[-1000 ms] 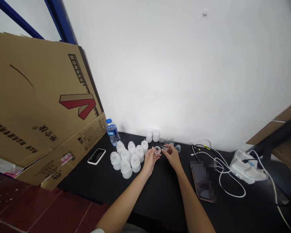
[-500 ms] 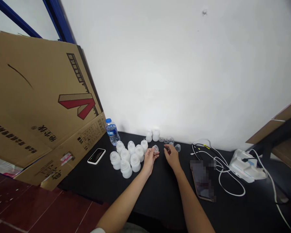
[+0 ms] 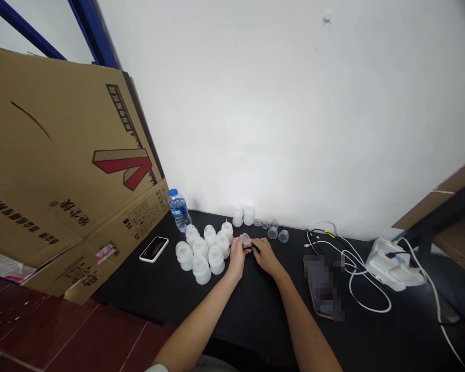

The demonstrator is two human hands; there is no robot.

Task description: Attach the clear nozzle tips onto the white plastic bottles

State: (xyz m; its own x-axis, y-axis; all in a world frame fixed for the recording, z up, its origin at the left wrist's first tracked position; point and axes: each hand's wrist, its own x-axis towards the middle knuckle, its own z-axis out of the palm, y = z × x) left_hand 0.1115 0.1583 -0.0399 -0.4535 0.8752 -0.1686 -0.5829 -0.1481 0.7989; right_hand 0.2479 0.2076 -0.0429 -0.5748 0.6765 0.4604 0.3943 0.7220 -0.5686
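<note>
A small clear plastic cap (image 3: 246,239) is pinched by the left hand (image 3: 236,258), the right hand (image 3: 265,257) pressed close beside it (light, thin-walled and slippery, so best held by the rim).

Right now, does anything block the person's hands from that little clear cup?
Nothing visible. The small clear cup sits in the left hand's fingertips, right hand against it; white bottles stand off to the left.
</note>
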